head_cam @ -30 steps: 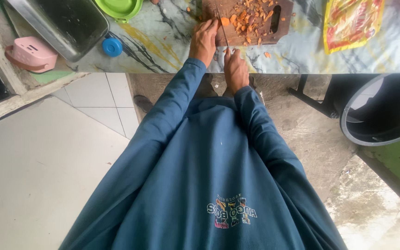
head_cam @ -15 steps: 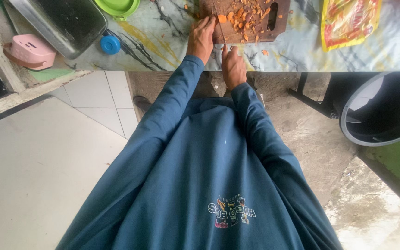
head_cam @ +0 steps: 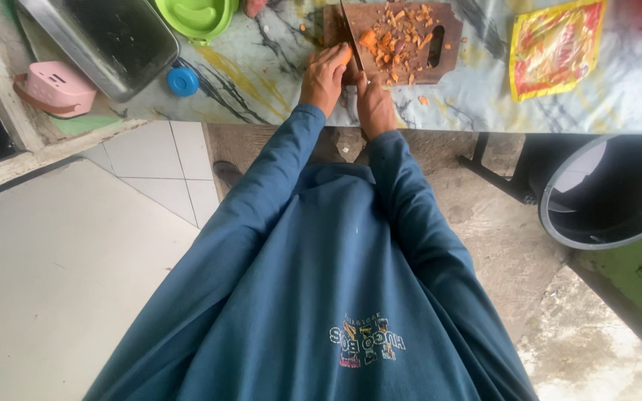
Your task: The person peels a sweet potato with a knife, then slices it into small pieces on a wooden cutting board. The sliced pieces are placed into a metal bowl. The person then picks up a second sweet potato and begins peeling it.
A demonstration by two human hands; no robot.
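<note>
The left hand (head_cam: 326,74) presses a piece of carrot (head_cam: 345,56) against the near edge of the wooden cutting board (head_cam: 451,63), its grip curled and pinching that orange piece close to the blade. The right hand (head_cam: 374,108) is wrapped tight around the handle of a knife (head_cam: 351,37), whose blade runs up over the board just beside the left fingertips. Chopped carrot bits (head_cam: 399,33) lie scattered across the middle of the board, with one stray bit on the marbled desk (head_cam: 261,82) just below it.

The blade and the left fingertips are nearly touching — if the carrot rolls or the fingers are not tucked back, I judge a cut finger the likeliest mishap. The board sits near the desk's front edge (both hands hang partly over it), so a hard stroke could nudge it or flick pieces to the floor.

Further left stand a green plastic lid (head_cam: 198,16), a metal tray (head_cam: 105,41), a small blue cap (head_cam: 183,81) and a pink box (head_cam: 53,87); a yellow-and-red packet (head_cam: 555,46) lies to the right of the board.
</note>
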